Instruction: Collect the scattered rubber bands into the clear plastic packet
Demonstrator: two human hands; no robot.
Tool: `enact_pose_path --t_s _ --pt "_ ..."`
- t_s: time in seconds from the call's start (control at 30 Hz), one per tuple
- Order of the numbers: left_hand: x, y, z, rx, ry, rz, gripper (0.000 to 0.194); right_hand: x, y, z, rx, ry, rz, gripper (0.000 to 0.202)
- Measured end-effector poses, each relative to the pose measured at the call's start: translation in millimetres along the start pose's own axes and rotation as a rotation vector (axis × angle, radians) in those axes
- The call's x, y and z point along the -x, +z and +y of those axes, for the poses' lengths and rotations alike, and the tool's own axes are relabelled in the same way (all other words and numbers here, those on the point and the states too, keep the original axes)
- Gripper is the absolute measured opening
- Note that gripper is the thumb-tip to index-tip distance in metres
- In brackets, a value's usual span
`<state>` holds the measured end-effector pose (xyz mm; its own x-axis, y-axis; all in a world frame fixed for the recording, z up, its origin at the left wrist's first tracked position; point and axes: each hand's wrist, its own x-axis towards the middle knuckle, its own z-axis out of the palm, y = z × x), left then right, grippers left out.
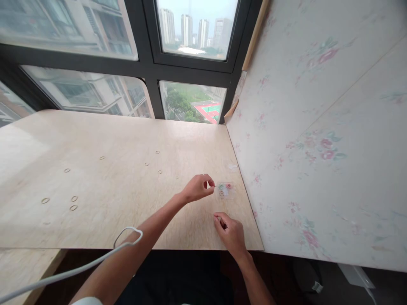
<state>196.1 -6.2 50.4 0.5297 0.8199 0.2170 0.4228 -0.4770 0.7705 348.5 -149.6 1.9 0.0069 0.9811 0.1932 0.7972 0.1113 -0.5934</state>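
Observation:
My left hand (201, 187) reaches in from the left, its thumb and forefinger pinched right at the left edge of a small clear box (231, 195). A tiny thin thing seems to show at those fingertips, too small to name. In the box's compartments lie a green bunch (221, 186), a red bunch (228, 186) and a few tan loops (221, 193). Nearer the front edge, my right hand (232, 233) is closed, thumb against forefinger, below the box and apart from it. What it holds, if anything, is hidden.
Several thin tan rings (73, 208) lie scattered on the left of the pale wooden surface (127, 135). A clear plastic piece (232, 167) lies behind the box by the flowered wall (305, 127). A white cable (82, 264) crosses my left forearm. Windows stand behind.

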Motion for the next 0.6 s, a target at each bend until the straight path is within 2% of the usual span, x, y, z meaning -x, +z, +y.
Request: enact_pose_path --t_s 0.07,0.17,0.4,0.6 --pt "-7.3 16.8 2.5 -0.035 0.046 -0.026 0.008 -0.3 -0.9 0.1 -0.023 0.010 -0.001 0.028" --pt "-14.6 30.2 0.0 -0.095 0.086 -0.078 0.011 -0.4 -1.5 0.8 -0.051 0.015 -0.005 0.027" --pt "-20.8 32.3 -5.5 -0.192 0.077 -0.216 0.011 0.1 0.5 3.5 -0.059 -0.005 0.003 0.023" --pt "-24.2 33.0 -2.6 -0.257 0.066 -0.226 0.012 0.0 -0.9 2.7 -0.075 -0.004 -0.007 0.022"
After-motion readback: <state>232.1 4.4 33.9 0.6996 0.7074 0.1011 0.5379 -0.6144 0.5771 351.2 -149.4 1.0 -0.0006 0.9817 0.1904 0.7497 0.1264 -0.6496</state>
